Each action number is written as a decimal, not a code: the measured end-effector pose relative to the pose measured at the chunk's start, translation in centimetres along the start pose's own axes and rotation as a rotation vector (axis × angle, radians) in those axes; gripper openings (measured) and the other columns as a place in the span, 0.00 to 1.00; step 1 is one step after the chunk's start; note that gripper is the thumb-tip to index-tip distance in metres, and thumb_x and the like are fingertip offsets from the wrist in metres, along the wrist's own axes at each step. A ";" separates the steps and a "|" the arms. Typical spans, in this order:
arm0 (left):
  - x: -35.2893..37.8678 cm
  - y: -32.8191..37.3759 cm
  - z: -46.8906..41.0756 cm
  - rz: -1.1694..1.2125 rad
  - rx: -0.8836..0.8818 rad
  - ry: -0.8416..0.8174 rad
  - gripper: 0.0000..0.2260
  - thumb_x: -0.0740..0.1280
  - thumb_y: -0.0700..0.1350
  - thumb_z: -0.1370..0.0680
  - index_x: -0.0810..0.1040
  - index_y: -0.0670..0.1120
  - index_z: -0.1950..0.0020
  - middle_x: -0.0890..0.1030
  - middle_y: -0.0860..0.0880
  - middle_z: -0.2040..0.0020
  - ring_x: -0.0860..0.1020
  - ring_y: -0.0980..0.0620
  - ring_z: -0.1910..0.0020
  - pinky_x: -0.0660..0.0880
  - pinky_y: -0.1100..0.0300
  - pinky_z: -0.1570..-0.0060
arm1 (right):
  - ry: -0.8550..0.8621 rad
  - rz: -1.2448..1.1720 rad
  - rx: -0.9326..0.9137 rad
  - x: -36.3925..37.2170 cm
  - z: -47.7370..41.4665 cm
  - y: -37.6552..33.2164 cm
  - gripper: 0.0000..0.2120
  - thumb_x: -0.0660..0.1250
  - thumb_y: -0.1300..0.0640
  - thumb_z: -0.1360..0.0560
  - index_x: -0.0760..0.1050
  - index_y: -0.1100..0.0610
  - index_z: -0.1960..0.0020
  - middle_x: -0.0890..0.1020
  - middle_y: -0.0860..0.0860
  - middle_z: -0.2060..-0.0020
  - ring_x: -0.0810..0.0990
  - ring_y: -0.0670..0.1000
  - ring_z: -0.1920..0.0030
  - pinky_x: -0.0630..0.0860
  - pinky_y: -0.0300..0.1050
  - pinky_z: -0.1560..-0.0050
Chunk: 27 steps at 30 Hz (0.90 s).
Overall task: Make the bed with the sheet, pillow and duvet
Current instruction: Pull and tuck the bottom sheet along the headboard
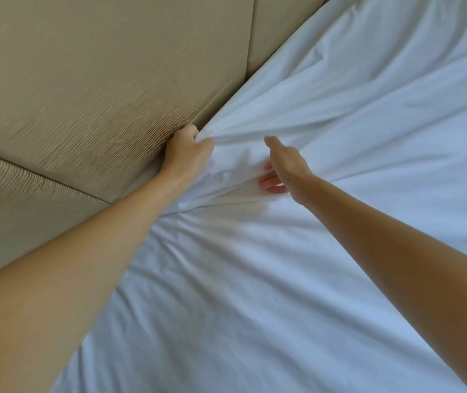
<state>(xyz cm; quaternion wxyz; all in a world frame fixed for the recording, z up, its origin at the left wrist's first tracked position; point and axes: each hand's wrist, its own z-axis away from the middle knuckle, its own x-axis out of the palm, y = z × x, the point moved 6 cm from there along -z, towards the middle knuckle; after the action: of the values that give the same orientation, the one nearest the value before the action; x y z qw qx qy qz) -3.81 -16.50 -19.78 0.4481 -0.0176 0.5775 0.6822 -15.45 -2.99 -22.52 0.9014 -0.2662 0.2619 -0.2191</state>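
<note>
Currently the white sheet (311, 265) is bunched in the fisted left hand (188, 151) beside the beige headboard (85, 89); right hand (284, 165) is set among folds, fingers partly hidden, grip undeterminable.

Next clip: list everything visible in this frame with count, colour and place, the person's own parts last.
white fabric bed sheet: one, white, spread over the bed, bunched into folds at the headboard edge.
beige ribbed padded headboard panels: three visible, beige, upper left, along the sheet's edge.
left grip: one bare hand, grips the bunched sheet beside the headboard.
right grip: one bare hand, centre, at a sheet fold; hold unclear.
bare forearms: two, from the lower corners.
</note>
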 end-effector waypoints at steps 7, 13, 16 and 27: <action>2.4 0.6 0.5 -0.465 -0.072 -0.436 0.26 0.73 0.49 0.40 0.77 0.39 0.45 0.81 0.42 0.47 0.79 0.44 0.51 0.77 0.53 0.54 | -0.158 -0.216 0.017 1.0 0.2 -1.6 0.28 0.61 0.35 0.27 0.73 0.59 0.45 0.78 0.53 0.52 0.79 0.54 0.52 0.76 0.53 0.45; 1.4 3.2 1.1 -1.010 0.294 -0.021 0.11 0.59 0.33 0.23 0.73 0.39 0.42 0.77 0.37 0.45 0.76 0.36 0.44 0.71 0.50 0.54 | -0.047 -0.329 -0.029 0.8 -0.9 -4.9 0.01 0.61 0.63 0.23 0.71 0.60 0.52 0.74 0.54 0.58 0.73 0.52 0.54 0.74 0.47 0.41; 1.7 3.0 0.2 -1.093 0.340 0.031 0.12 0.58 0.31 0.23 0.71 0.40 0.41 0.78 0.38 0.45 0.77 0.37 0.45 0.73 0.49 0.52 | -0.080 -0.449 -0.103 0.5 -1.4 -6.2 0.06 0.62 0.65 0.24 0.70 0.58 0.58 0.74 0.52 0.61 0.74 0.53 0.50 0.72 0.46 0.38; 2.5 -0.4 -0.7 -1.145 0.231 -0.165 0.18 0.65 0.30 0.27 0.67 0.39 0.40 0.76 0.40 0.43 0.79 0.39 0.45 0.69 0.53 0.60 | -0.125 -0.769 -0.134 0.8 -4.3 -5.3 0.18 0.63 0.68 0.24 0.68 0.62 0.35 0.77 0.53 0.47 0.77 0.51 0.50 0.72 0.46 0.36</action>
<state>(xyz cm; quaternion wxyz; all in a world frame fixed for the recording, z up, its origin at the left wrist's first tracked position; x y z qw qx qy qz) -5.32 -15.62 -21.67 0.7875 -0.2245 0.5099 0.2635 -18.75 -8.99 -22.72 0.7485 -0.4158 0.1014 -0.5065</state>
